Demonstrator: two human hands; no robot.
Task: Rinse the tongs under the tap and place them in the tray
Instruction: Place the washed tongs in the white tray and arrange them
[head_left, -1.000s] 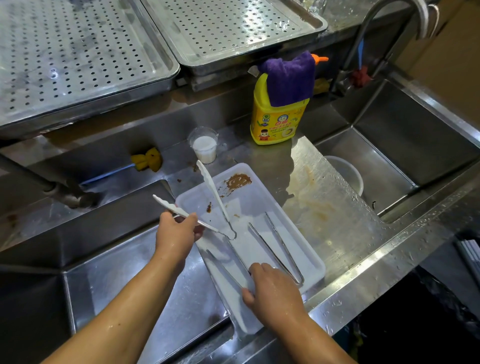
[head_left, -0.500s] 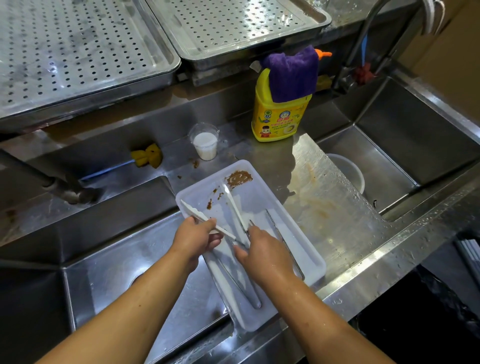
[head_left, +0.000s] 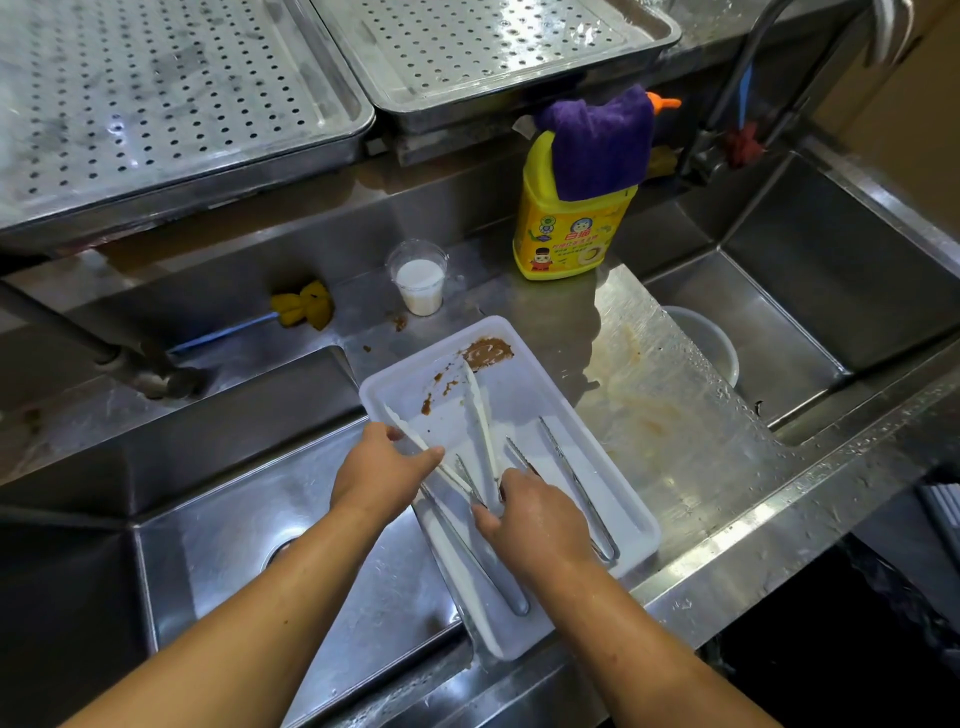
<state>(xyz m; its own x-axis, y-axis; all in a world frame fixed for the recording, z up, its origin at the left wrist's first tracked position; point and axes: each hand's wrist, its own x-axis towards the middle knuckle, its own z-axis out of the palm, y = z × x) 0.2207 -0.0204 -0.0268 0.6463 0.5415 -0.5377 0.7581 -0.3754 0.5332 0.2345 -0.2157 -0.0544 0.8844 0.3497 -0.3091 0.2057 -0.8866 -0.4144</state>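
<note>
A white plastic tray (head_left: 537, 382) lies on the steel counter between two sinks, its near end hanging over the left sink, with brown residue at its far end. White plastic tongs (head_left: 480, 415) sit spread open low over the tray, tips pointing away from me. My left hand (head_left: 382, 475) pinches their left arm. My right hand (head_left: 532, 517) grips them at the joint end. Two metal tongs lie in the tray: one (head_left: 483, 566) under my hands at the left, one (head_left: 571, 478) along the right side.
The left sink (head_left: 249, 545) is below my left arm; the right sink (head_left: 810, 312) holds a white bowl (head_left: 714, 348). A yellow soap bottle (head_left: 566, 239) under a purple cloth, a cup of white liquid (head_left: 420, 283) and a yellow sponge (head_left: 306, 309) stand behind the tray. Perforated steel trays (head_left: 156, 104) fill the shelf.
The white tongs came down and right, over the tray. My right hand moved from the tray's near end up to the tongs' joint and took hold there.
</note>
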